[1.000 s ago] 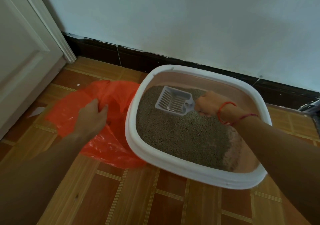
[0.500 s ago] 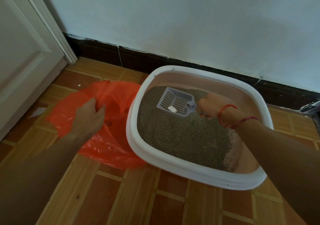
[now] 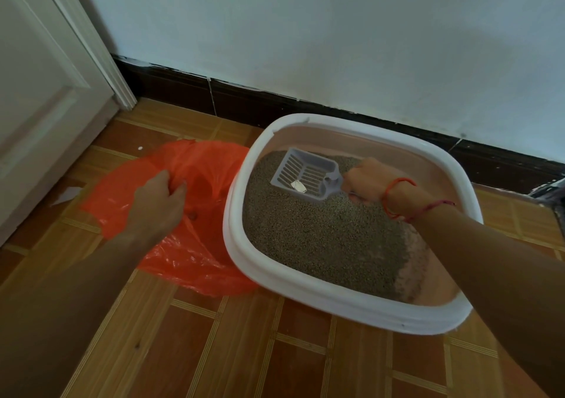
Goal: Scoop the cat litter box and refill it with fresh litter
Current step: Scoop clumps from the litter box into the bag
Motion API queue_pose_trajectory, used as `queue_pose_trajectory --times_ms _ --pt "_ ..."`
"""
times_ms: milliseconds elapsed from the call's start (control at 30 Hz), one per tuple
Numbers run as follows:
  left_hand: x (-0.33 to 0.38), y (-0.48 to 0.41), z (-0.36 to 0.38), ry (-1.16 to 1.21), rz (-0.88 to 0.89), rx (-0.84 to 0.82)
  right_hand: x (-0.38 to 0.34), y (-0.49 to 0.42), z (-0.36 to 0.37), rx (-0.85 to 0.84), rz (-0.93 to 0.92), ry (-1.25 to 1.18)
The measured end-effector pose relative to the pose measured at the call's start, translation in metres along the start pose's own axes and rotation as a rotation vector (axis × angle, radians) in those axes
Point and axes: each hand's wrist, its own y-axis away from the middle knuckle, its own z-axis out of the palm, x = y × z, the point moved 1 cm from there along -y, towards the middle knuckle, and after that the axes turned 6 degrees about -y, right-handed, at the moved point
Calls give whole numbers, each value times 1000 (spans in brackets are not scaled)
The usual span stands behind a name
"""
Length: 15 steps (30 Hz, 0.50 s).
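Nearest is the wood-pattern tiled floor (image 3: pixel 214 351), with both forearms reaching in from 7 and 4 o'clock. The litter box (image 3: pixel 336 304), a white-rimmed tray with a pinkish inside, sits on the floor right of centre. Grey-brown litter (image 3: pixel 321 238) covers most of its bottom. Toward the box's 4 o'clock corner the layer thins and the pink bottom shows through.

At 9 o'clock of the box an orange plastic bag (image 3: pixel 186 263) lies spread on the tiles, its edge touching the box's left wall. The left hand (image 3: pixel 156 203) rests on the bag, fingers curled and closed on a fold of the plastic near its mouth. A small dark lump shows through the film just beside the fingers.

The right hand (image 3: pixel 365 183), with a red string bracelet (image 3: pixel 394 197) at the wrist, is over the far half of the box at about 1 o'clock. It is closed in a full fist round the handle of the grey slotted scoop (image 3: pixel 308 172), which it hides almost wholly. The scoop's head points toward 10 o'clock, over the litter at the box's far side. Whether it touches the litter cannot be told. A small pale clump (image 3: pixel 299 186) lies inside the scoop, near the handle end.

Beyond the box runs a dark skirting board (image 3: pixel 244 104) under a pale wall (image 3: pixel 336 30). A white door (image 3: pixel 46 91) stands at 10 o'clock.
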Motion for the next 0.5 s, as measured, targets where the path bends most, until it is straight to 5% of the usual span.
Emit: queue_pose_trajectory --times_ms 200,500 --pt "-6 -4 -3 30 1 3 -31 -2 8 -61 -89 4" --pt "-9 -6 -26 -48 81 77 -98 15 34 -175 -339 353"
